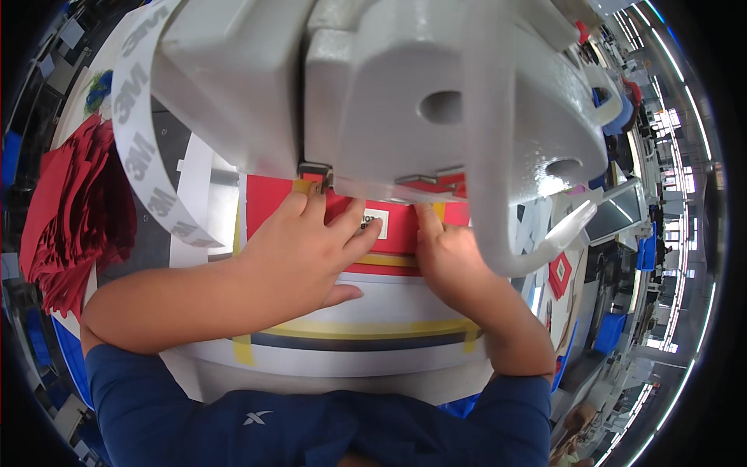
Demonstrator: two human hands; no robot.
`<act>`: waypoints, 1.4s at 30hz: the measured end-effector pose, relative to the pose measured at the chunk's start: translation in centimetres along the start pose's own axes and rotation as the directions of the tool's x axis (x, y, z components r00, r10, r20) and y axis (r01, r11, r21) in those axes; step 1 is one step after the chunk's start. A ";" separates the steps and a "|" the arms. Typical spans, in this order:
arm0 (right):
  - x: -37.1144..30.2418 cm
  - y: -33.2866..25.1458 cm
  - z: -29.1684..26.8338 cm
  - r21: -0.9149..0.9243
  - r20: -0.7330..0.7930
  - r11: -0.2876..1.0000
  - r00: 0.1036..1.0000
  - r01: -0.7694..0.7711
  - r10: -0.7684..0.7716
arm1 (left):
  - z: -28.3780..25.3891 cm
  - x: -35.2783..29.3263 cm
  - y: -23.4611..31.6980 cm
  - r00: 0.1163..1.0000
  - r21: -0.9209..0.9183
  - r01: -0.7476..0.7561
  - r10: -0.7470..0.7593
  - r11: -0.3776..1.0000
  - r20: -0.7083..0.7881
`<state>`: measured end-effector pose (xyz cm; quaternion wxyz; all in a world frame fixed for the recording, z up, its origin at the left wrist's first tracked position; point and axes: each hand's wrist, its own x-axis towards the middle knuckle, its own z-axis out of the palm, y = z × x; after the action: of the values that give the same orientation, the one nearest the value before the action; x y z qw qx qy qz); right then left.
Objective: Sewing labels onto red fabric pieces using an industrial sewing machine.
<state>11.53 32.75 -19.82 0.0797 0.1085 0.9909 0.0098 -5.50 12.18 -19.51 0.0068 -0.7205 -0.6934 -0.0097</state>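
Red fabric lies flat under a large white sewing machine, with a small white printed label on it. My left hand rests on the fabric left of the label, its fingers spread and holding nothing. The fingertips reach close to the metal presser part of the machine. To the right of the label, my right hand presses the fabric with its index finger stretched out; its other fingers are partly hidden. The machine's body covers the far edge of the fabric.
A tall pile of red fabric pieces hangs at the left. A white printed tape strip curves down beside the machine. Yellow tape crosses the near work surface. On the right are a screen and another red piece.
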 end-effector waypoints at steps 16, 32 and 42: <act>1.8 -1.9 0.3 0.006 0.043 0.991 0.990 0.132 -0.132 | 0.6 -2.3 -1.8 0.999 -0.122 0.047 -0.045 0.991 0.026; 1.5 -3.9 0.1 -0.282 -0.085 0.897 0.922 0.341 -0.378 | 0.9 -0.2 -2.3 0.988 -0.158 0.155 -0.151 0.975 0.037; -1.0 -4.4 -0.3 0.270 -0.133 0.846 0.888 0.460 -0.441 | 2.7 0.5 -2.1 0.980 -0.169 0.194 -0.197 0.966 -0.001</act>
<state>11.48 28.19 -19.49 0.0302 -0.1167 0.9809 -0.1528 -7.61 12.79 -22.19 -0.0487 -0.6464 -0.7577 -0.0751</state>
